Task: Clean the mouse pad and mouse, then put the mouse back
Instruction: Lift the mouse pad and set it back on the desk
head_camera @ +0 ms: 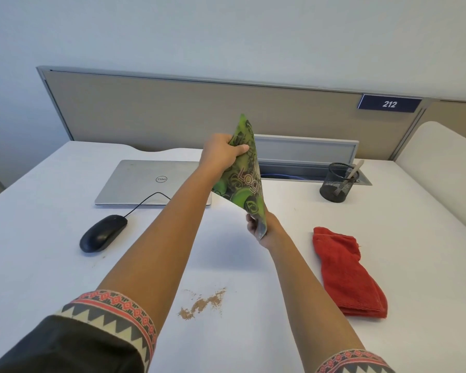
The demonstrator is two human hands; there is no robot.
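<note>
The mouse pad (pixel 246 184) is off the tabletop (pixel 38 265), held on edge in the air between both hands. The left hand (pixel 222 154) grips its upper corner with fingers and thumb curled round the green printed face. The right hand (pixel 264 230) pinches the lower corner from beneath, with the pale underside showing there.

The step in hand looks like shaking or tipping dirt off the pad. To do it well, both corner grips should stay firm, the pad should be steep, and it should be flicked over the spot below the forearms, where brown crumbs (pixel 202 304) already lie. That way the mess gathers in one patch. The pad is soft and bends between the hands, so short, sharp shakes should work better than wide swings.

The red cloth (pixel 347 275) lies folded just right of the right forearm, within easy reach for wiping next. The mouse (pixel 102 234) sits on the tabletop well left of the left arm, and its cable (pixel 143 201) runs up toward the closed laptop (pixel 145 181) beyond the left hand. A mesh pen holder (pixel 336 183) stands beyond and right of the right hand.

A wide swing to the left could scatter crumbs onto the mouse or laptop. The crumbs also lie about where the pad might go back, so they likely need wiping up first.
</note>
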